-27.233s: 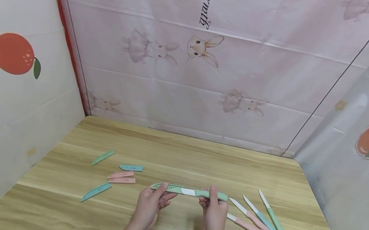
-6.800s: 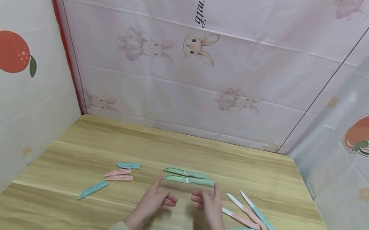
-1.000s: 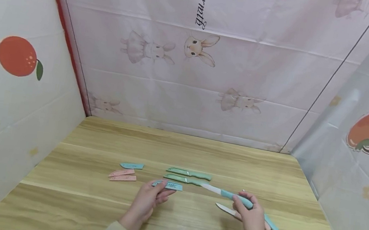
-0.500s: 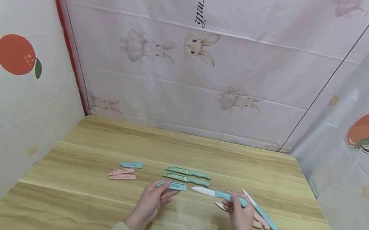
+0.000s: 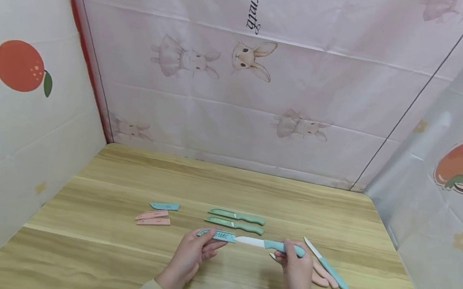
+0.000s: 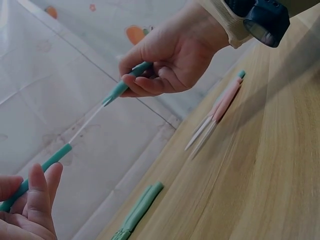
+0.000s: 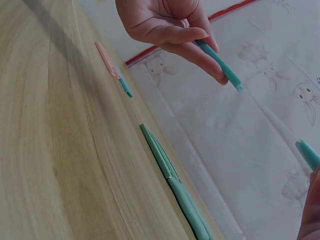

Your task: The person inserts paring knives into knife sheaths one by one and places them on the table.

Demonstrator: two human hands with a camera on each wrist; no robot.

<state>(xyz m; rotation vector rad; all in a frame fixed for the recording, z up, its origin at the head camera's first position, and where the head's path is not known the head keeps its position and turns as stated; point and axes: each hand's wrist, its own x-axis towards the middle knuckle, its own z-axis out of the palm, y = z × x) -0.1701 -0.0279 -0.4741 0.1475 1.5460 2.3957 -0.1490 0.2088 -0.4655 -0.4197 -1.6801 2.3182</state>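
My left hand (image 5: 186, 260) pinches a blue knife sheath (image 5: 225, 236) between thumb and fingers, its mouth facing right. In my right hand (image 5: 299, 279) is a small paring knife (image 5: 273, 246) with a blue handle and white blade, held by the handle. The blade points left and its tip is at the sheath's mouth; nearly all of the blade shows outside. Both wrist views show sheath (image 6: 49, 164) and knife (image 7: 306, 154) in line, raised off the table. Just beyond the hands lie two green knives (image 5: 250, 219) in green sheaths, side by side.
At left on the wooden table (image 5: 71, 250) lie a blue sheath (image 5: 165, 206) and two pink sheaths (image 5: 154, 222). Right of my right hand are a bare blue-handled knife (image 5: 330, 270) and two pink-handled knives (image 5: 321, 278), partly hidden. Printed curtains enclose three sides.
Over the last second the right hand has brought the blue knife left to the sheath. Earlier, the green knives were sheathed and laid mid-table; one blue sheath and one blue knife were picked up.
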